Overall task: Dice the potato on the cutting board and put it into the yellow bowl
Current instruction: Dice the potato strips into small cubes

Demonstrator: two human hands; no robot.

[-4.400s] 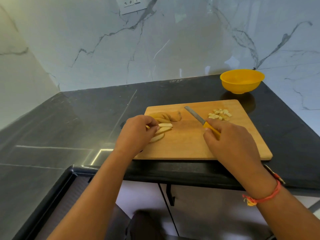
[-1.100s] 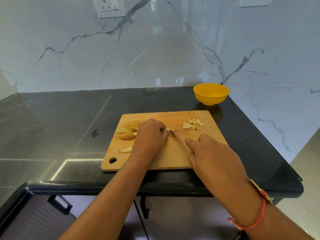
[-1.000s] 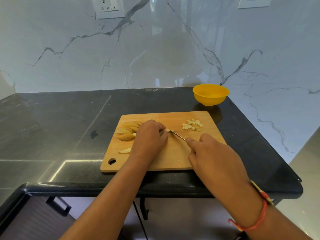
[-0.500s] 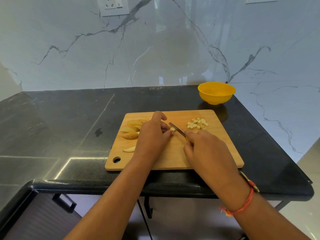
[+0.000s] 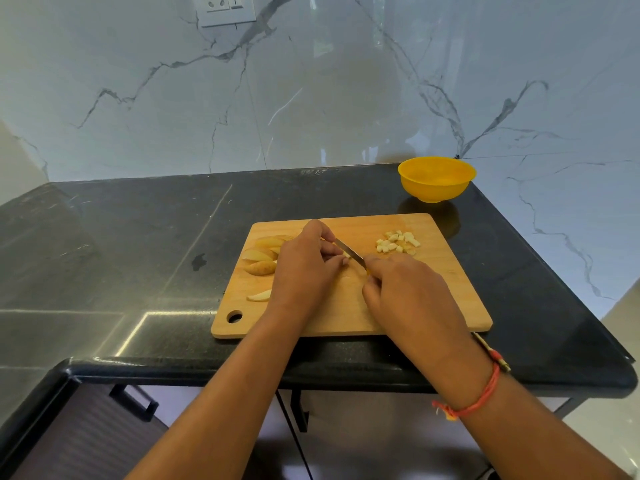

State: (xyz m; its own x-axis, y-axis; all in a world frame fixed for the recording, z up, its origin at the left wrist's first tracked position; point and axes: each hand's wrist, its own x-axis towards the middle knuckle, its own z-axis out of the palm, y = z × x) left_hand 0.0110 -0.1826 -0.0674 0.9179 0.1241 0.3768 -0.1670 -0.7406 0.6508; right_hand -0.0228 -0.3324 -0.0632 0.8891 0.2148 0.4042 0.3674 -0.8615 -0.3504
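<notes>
A wooden cutting board (image 5: pixel 433 299) lies on the black counter. Potato wedges (image 5: pixel 261 259) sit at its left, one slice (image 5: pixel 259 295) apart nearer me. A small heap of diced potato (image 5: pixel 398 242) lies at the board's back right. My left hand (image 5: pixel 304 268) is curled over a potato piece mid-board, which it mostly hides. My right hand (image 5: pixel 405 292) grips a yellow-handled knife (image 5: pixel 350 251), its blade angled toward the left fingertips. The yellow bowl (image 5: pixel 436 178) stands behind the board at the counter's back right, with nothing visible in it.
The black counter (image 5: pixel 138 244) stretches left, with a dark spot (image 5: pixel 199 262) near the board. Marble walls rise behind and on the right, with a socket plate (image 5: pixel 225 8) high up. The counter's front edge runs just below the board, cabinet handles under it.
The view shifted from the first frame. Over the last second my hands stayed mid-board, and the knife blade lifted and shifted slightly beside the left fingertips.
</notes>
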